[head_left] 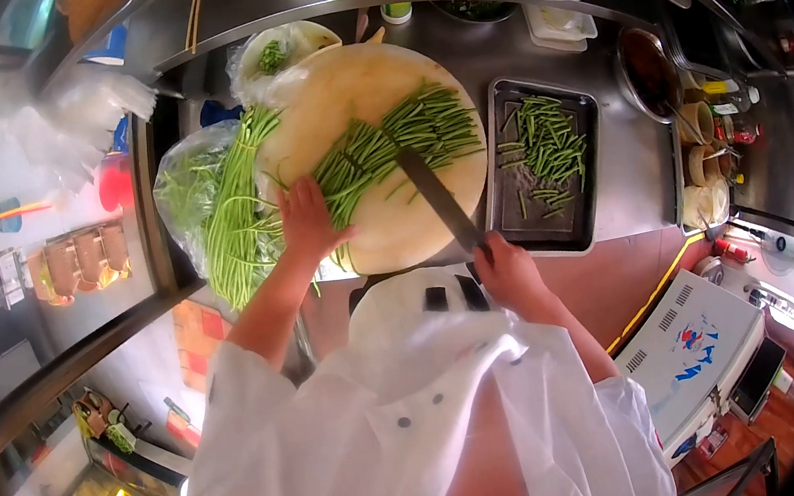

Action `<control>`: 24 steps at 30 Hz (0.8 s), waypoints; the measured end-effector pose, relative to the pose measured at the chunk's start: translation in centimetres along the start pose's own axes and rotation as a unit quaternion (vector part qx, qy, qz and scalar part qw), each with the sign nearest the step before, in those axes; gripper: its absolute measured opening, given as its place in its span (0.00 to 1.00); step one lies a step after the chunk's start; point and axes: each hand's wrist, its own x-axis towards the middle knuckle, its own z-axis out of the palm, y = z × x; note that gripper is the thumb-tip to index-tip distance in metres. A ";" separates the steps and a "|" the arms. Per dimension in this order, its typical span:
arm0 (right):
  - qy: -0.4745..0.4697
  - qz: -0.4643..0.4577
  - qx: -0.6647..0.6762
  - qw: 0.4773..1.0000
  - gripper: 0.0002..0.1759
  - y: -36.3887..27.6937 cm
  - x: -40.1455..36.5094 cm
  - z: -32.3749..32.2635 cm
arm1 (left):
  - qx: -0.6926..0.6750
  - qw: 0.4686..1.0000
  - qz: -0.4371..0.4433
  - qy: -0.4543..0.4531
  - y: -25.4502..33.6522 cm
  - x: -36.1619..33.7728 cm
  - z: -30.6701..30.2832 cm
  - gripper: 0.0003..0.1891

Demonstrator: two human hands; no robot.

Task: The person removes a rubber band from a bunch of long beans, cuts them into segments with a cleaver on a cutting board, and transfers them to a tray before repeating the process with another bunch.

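Note:
My right hand (509,273) is closed around the handle of a kitchen knife (441,199), its blade slanting up and left over the round cutting board (395,231). The blade's far end meets a bundle of garlic scapes (241,203), long thin green stems. My left hand (305,222) presses on this bundle at the board's left side, thumb reaching toward the middle. Cut lengths of scape (436,122) lie in a row right of the blade. Uncut stems hang past the board's left edge, over a clear plastic bag (177,192).
Right of the board, a dark metal tray (514,222) holds more cut pieces. A bowl with chopped greens (314,33) sits behind the board. A metal bowl of dark sauce (644,70) stands farther right. A steel shelf (286,17) with containers runs along the back.

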 end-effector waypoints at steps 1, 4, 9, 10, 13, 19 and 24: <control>-0.013 -0.025 -0.016 0.999 0.12 -0.5 0.6 0.5 | -0.010 1.000 -0.007 0.010 0.2 0.1 0.1 0.72; -0.048 -0.044 -0.044 0.997 0.13 -3.5 2.5 1.7 | -0.027 0.999 -0.012 0.035 -0.1 0.1 0.4 0.66; -0.106 -0.053 -0.089 0.989 0.13 -9.1 4.5 2.8 | -0.008 0.996 -0.022 0.086 0.2 -0.5 -0.6 0.63; -0.112 -0.077 -0.085 0.987 0.13 -9.7 4.7 3.1 | -0.014 0.995 -0.024 0.096 0.2 -0.6 -0.6 0.63; -0.113 -0.118 -0.085 0.983 0.14 -10.6 5.0 4.5 | -0.084 0.990 -0.036 0.110 -0.4 -0.6 0.1 0.62; -0.112 -0.141 -0.134 0.975 0.15 -10.9 5.7 7.0 | -0.096 0.988 -0.044 0.114 -0.4 -0.7 0.7 0.61; -0.115 -0.127 -0.158 0.972 0.15 -11.8 5.7 7.4 | -0.083 0.992 -0.039 0.087 -0.3 -0.3 0.4 0.58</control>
